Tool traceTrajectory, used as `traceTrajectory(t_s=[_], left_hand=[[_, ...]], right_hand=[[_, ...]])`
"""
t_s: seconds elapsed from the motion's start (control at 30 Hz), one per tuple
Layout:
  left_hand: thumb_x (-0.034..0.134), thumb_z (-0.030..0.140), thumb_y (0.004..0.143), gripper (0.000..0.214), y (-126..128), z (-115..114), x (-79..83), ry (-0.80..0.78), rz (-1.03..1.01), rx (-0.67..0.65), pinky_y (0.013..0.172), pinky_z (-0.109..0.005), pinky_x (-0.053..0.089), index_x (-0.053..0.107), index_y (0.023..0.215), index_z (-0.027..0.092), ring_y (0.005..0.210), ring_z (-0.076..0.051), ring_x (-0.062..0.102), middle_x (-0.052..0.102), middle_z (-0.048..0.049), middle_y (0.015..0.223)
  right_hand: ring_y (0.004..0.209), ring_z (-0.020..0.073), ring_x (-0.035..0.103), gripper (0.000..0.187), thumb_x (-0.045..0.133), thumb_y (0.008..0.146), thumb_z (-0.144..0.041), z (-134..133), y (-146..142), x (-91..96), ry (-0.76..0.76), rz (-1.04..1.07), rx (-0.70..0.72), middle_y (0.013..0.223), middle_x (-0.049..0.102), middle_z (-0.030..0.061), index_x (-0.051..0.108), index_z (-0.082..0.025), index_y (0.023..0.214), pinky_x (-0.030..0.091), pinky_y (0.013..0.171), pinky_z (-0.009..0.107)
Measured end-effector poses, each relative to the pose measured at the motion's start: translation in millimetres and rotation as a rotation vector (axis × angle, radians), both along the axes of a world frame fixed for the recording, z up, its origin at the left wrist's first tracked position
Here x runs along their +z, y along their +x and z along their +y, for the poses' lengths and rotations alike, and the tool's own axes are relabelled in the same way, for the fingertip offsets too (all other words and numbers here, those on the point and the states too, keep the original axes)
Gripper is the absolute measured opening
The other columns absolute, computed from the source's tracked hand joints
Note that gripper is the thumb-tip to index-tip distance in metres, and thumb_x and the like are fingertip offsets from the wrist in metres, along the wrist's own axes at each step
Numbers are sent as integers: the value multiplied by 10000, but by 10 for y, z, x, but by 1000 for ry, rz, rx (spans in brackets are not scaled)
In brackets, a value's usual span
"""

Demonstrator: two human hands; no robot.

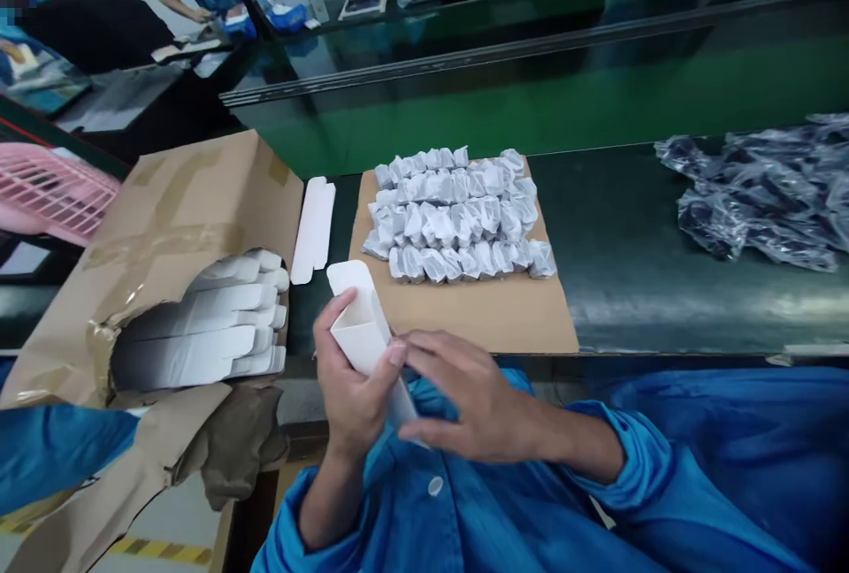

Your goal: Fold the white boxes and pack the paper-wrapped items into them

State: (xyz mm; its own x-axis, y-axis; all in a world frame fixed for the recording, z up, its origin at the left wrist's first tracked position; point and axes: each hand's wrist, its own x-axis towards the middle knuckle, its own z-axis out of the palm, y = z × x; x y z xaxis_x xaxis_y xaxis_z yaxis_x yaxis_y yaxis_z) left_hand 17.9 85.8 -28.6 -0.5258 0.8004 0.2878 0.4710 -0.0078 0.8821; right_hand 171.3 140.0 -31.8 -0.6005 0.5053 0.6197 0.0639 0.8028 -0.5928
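My left hand point(355, 378) is closed around a small white paper carton point(362, 325), holding it tilted above the bench edge in front of me. The carton's upper end gapes, with one flap standing up. My right hand point(464, 396) lies against the carton's right side, fingers stretched and thumb apart near its lower end. Just beyond, several rows of small white-wrapped pieces point(457, 219) rest on a brown cardboard sheet point(478, 317). Left of that sheet, a flattened white carton point(314, 228) lies on the dark green surface.
A torn-open cardboard box point(192, 210) at left holds several flat white cartons point(205, 325). Dark items in clear plastic bags point(762, 193) are heaped at right. Behind the green barrier point(531, 95), people in blue work at another bench. A pink basket point(53, 188) stands at far left.
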Motion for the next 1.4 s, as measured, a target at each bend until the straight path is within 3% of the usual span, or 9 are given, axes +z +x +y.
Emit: traceTrajectory(t_s=[0.1,0.27,0.37,0.5,0.63,1.0,1.13,1.3,1.4], left_hand=[[734,505,789,652,-35,173,110,5,219,-137,914,-372,545,501,1334,233,1120,-270,635,594,-95,1280],[676,415,859,402,108,501,202,28,436,-366,854,-268,542,545,1198,244,979,-174,667,651,-21,1082],[658,334,870,289,139,627,261,-72,438,-523,689,-212,531,533,1118,251,814,-132,667,648,2,994],[663,306,860,294,149,685,290,-219,418,-699,610,-213,510,516,1111,264,744,-129,657,641,-5,1006],[657,295,862,286,202,681,254,-265,394,-833,617,-227,510,494,1096,274,734,-140,649,627,12,935],[640,283,882,285,63,499,16,-279,335,-810,604,-238,499,474,1112,260,749,-150,641,578,2,923],[668,279,858,334,-35,393,-113,-241,306,-752,582,-231,494,467,1121,237,705,-131,625,565,2,910],[770,200,758,655,-101,277,-258,-23,233,-596,725,-281,553,400,1294,267,877,-173,664,594,-31,1038],[746,245,799,962,-147,226,-292,-24,248,-546,726,-299,561,123,1531,275,889,-195,671,623,-52,1052]], right_hand=[[1070,184,629,521,544,977,-476,333,153,70,-131,147,-34,1198,643,114,493,-188,1408,563,892,314],[930,151,658,346,569,984,-382,781,338,44,-197,166,173,1026,702,80,656,-145,1221,542,823,275],[804,115,672,242,592,980,-323,963,509,92,-523,288,148,918,723,42,700,-155,1115,539,719,230],[633,89,618,335,544,994,-415,1093,628,181,-1016,387,102,767,668,17,703,-130,923,513,591,214],[703,92,604,256,765,835,-382,1016,603,179,-1169,281,252,777,665,5,696,-135,838,481,633,207],[904,148,690,237,775,827,-383,707,397,-63,-1202,483,255,953,732,60,739,-153,872,554,802,288],[827,122,659,250,836,759,-302,548,201,-170,-1215,424,170,935,712,37,733,-159,936,534,732,247],[916,144,693,197,779,833,-298,379,26,-182,-1019,407,74,993,735,62,745,-162,972,560,787,263],[995,158,710,139,689,914,-261,325,-25,-149,-759,333,4,1041,760,77,753,-177,1005,586,846,295]])
